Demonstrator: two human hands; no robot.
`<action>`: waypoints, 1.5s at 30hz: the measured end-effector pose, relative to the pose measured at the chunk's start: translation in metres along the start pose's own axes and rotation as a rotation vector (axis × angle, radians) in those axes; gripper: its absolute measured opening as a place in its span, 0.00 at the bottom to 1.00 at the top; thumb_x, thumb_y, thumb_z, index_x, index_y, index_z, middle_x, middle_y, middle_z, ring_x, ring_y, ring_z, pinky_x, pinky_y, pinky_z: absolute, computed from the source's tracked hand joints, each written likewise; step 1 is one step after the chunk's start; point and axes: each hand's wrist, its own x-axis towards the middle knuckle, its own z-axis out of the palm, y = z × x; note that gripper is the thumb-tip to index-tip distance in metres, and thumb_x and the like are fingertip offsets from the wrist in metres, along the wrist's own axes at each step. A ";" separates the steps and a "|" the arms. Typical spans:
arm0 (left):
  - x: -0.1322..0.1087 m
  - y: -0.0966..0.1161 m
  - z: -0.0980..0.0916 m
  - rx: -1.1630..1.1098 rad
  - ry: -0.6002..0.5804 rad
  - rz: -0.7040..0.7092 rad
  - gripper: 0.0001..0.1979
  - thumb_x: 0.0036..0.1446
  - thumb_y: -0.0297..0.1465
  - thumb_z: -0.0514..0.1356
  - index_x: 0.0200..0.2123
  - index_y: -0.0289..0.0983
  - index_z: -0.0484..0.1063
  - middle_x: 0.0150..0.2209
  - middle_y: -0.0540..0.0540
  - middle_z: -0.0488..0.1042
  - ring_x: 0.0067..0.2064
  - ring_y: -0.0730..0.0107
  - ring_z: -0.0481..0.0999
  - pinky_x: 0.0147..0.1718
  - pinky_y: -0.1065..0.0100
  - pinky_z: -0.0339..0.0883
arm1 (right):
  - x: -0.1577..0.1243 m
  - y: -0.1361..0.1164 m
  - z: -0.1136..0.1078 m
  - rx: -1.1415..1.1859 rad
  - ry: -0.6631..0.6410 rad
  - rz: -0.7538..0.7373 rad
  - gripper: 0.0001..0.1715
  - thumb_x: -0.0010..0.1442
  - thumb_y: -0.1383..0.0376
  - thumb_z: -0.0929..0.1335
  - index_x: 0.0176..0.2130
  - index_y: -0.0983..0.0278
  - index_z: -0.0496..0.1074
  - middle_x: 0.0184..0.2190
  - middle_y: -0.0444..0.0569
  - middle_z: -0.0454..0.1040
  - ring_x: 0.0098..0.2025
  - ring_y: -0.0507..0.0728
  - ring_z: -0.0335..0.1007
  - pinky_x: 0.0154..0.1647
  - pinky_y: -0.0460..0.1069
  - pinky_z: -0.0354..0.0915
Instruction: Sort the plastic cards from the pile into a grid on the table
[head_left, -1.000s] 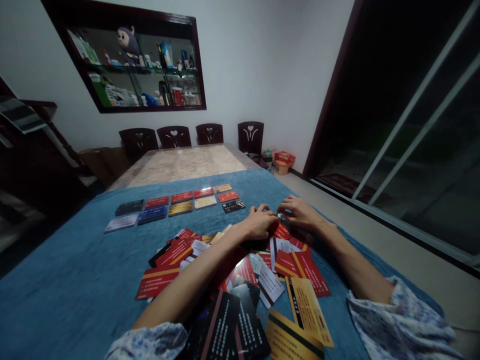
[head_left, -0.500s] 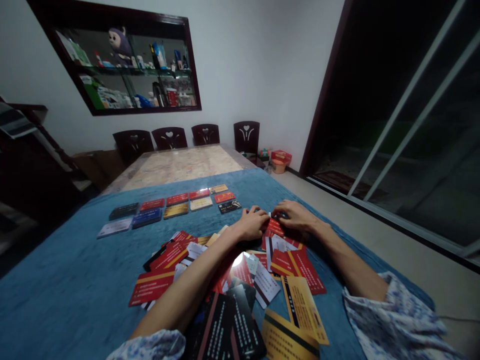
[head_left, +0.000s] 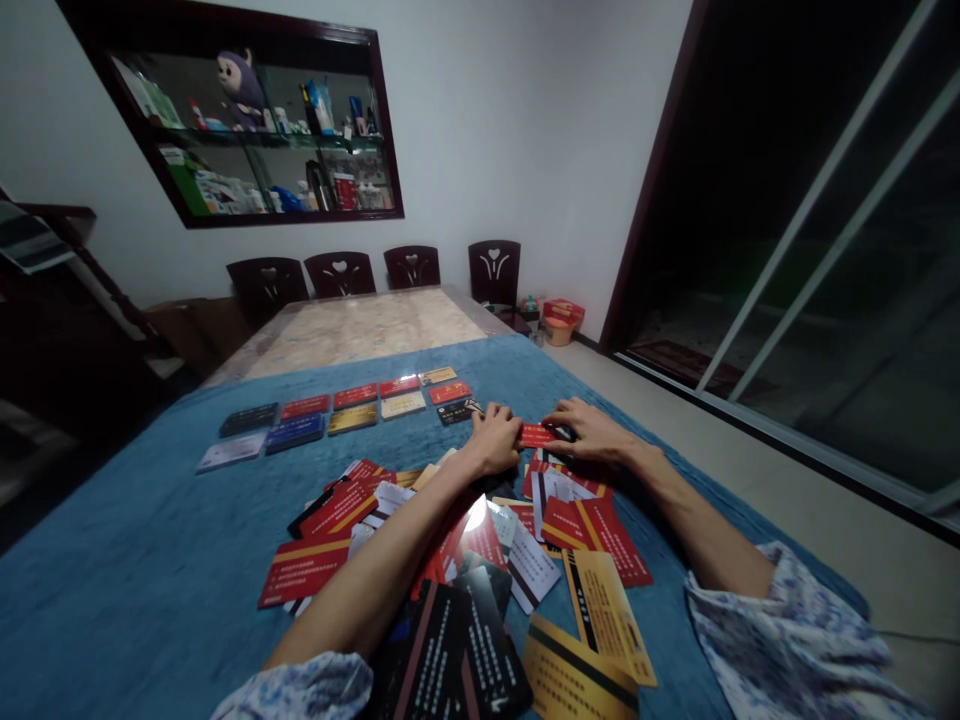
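A red card [head_left: 536, 435] with pale print lies between my two hands, just beyond the loose pile. My right hand [head_left: 589, 432] grips its right end between thumb and fingers, with something dark beside the fingers. At the card's left end are the curled fingers of my left hand [head_left: 495, 440]; the fingertips are partly hidden. Under and in front of my forearms spreads a pile of red, white, black and gold cards, among them a gold card [head_left: 581, 670] and a black card [head_left: 491, 640]. Beyond my left hand sits a black card with a pale pattern [head_left: 455, 412].
Two rows of card stacks, including a blue stack [head_left: 295, 432] and a gold stack [head_left: 352, 419], stand farther back on the blue cloth [head_left: 150, 540]. A marble-patterned tabletop [head_left: 375, 325] continues past it. Dark chairs [head_left: 341, 274] line the wall.
My left hand has shifted slightly left. The red card has come up from the pile's far edge and now lies level between both hands. My right hand has hardly moved.
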 end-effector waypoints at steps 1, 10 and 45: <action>0.000 -0.001 0.000 0.000 0.000 -0.009 0.12 0.61 0.32 0.56 0.47 0.37 0.69 0.54 0.37 0.68 0.60 0.50 0.59 0.53 0.45 0.59 | 0.000 0.001 0.001 0.000 -0.002 0.001 0.27 0.61 0.47 0.67 0.51 0.62 0.77 0.46 0.57 0.72 0.48 0.64 0.65 0.51 0.57 0.61; 0.002 -0.005 0.003 -0.052 -0.019 -0.068 0.16 0.58 0.29 0.56 0.50 0.41 0.66 0.58 0.40 0.65 0.62 0.49 0.56 0.53 0.44 0.57 | 0.001 0.007 0.008 0.022 0.008 -0.010 0.29 0.61 0.47 0.67 0.54 0.61 0.75 0.49 0.57 0.71 0.50 0.64 0.63 0.53 0.58 0.61; -0.004 -0.001 -0.006 -0.071 -0.009 -0.071 0.15 0.60 0.28 0.55 0.51 0.39 0.64 0.60 0.39 0.63 0.60 0.52 0.58 0.55 0.47 0.56 | 0.007 0.015 0.015 0.062 0.098 -0.082 0.25 0.58 0.57 0.68 0.54 0.61 0.75 0.46 0.56 0.71 0.48 0.64 0.64 0.52 0.58 0.63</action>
